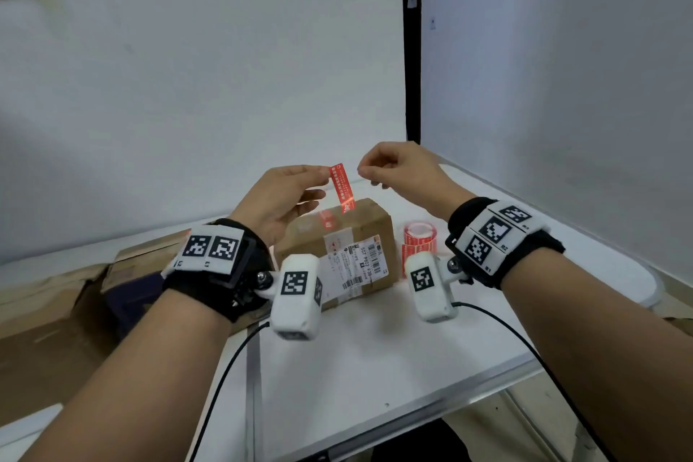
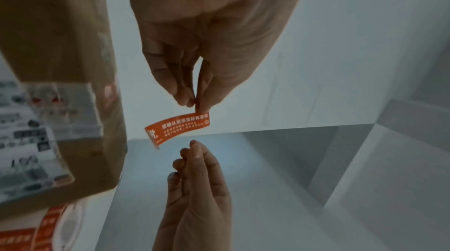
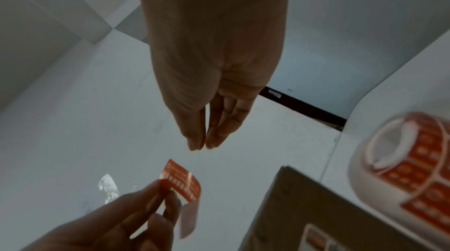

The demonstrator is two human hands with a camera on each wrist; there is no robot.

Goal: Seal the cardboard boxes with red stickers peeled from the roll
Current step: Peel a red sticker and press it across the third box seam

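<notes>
Pinching one red sticker [image 1: 341,186] above the box [image 1: 347,241], the left hand [image 1: 282,199] held it aloft.
The right hand [image 1: 398,171], fingertips together, held nothing; one roll [image 1: 420,238] stood right of the box.

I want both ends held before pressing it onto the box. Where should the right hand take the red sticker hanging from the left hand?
Probably the free lower end of the red sticker, approached from the right. The left hand pinches only its top end, so the strip dangles loose above the cardboard box. The right hand holds nothing; a fingertip pinch at the bottom edge limits touching the adhesive.
</notes>
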